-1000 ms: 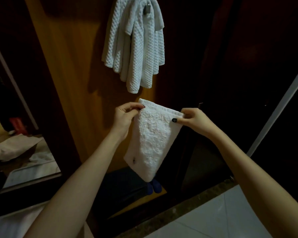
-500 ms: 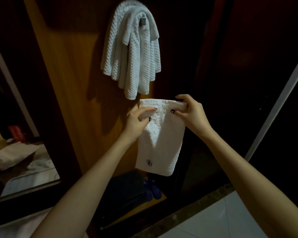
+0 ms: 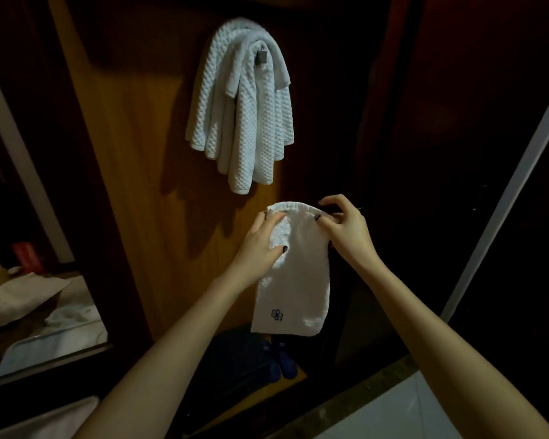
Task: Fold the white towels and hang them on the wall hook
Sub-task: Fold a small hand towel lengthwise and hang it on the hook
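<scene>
Both hands' grip on folded towel (image 3: 293,274), hung towels (image 3: 241,109) above

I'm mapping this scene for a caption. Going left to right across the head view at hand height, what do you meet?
Mirror → wooden panel → left hand → small white towel → right hand → dark door → pale frame strip.
</scene>
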A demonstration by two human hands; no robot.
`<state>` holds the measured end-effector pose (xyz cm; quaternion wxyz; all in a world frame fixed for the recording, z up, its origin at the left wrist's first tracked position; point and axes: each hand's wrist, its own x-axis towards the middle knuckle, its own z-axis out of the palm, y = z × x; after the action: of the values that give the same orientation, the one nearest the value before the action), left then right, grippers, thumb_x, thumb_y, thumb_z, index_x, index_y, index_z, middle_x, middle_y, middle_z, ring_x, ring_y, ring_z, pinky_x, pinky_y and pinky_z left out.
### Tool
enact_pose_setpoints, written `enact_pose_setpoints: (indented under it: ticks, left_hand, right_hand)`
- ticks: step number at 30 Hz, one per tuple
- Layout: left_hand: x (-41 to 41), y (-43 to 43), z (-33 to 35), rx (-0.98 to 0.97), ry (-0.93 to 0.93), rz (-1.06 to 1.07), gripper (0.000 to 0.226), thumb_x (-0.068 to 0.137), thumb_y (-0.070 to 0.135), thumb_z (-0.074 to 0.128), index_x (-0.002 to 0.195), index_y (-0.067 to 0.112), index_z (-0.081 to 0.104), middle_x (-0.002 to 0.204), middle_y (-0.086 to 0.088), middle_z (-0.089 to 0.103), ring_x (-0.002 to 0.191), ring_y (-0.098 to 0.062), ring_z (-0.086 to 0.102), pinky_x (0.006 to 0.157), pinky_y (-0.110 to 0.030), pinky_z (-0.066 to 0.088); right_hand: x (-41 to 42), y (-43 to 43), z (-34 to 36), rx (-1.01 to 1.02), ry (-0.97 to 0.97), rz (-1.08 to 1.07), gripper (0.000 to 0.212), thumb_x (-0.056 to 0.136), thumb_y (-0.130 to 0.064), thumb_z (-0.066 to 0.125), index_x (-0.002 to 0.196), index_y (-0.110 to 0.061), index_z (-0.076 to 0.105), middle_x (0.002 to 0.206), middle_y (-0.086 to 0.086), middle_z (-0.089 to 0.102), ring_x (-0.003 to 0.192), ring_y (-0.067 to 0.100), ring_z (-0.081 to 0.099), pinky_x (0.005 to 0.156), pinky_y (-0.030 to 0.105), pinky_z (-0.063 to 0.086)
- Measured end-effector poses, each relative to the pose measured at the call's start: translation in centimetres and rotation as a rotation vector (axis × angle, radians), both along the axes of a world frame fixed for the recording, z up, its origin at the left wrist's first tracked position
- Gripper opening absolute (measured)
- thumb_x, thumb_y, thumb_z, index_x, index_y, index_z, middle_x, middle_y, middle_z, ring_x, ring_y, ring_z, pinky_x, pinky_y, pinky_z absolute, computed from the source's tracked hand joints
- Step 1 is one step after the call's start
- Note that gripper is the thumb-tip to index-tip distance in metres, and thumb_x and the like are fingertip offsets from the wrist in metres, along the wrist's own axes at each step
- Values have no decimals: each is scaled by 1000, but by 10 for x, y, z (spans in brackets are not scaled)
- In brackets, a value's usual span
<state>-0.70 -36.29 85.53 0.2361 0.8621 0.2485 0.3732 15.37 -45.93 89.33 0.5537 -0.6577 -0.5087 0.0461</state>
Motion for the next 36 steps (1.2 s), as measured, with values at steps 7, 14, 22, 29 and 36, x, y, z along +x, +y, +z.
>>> enact_pose_setpoints:
  ticks: [7,14,22,29,36]
  left_hand:
    - [-6,-8,5,-382,-317,-171,28,99,14,48,124,14,58,119,9,59,105,15,53,85,-5,42]
    - [-22,-12,14,-415,-382,-207,22,98,26,47,109,14,62,107,5,64,96,7,60,82,-12,46]
    - [-20,-18,13,-510,-440,-244,12,93,12,58,102,17,54,103,-4,63,97,-9,60,82,-19,50]
    - [-16,-22,13,-511,-539,-141,11,93,8,58,88,16,53,80,-5,64,76,-16,61,71,-30,49]
    - [-12,-29,12,-511,-560,-126,10,91,12,62,89,16,54,73,-12,61,69,-26,56,61,-37,44]
  right_hand:
    - [-19,-5,7,-122,41,215,15,91,-14,64,103,-14,71,95,1,72,86,13,71,68,23,59]
    - [-25,-9,17,-214,-172,277,18,88,-16,70,104,-7,71,92,1,74,84,5,70,81,26,57]
    - [-34,3,27,-112,-414,113,21,83,-28,75,85,-8,69,101,-1,49,84,7,48,67,13,39]
    - [-31,-3,21,-130,-222,160,22,88,-34,68,88,-12,63,86,5,66,81,23,64,72,42,52]
    - [-21,-14,11,-139,-163,242,20,92,-31,63,85,-15,54,82,14,68,81,34,67,68,56,55]
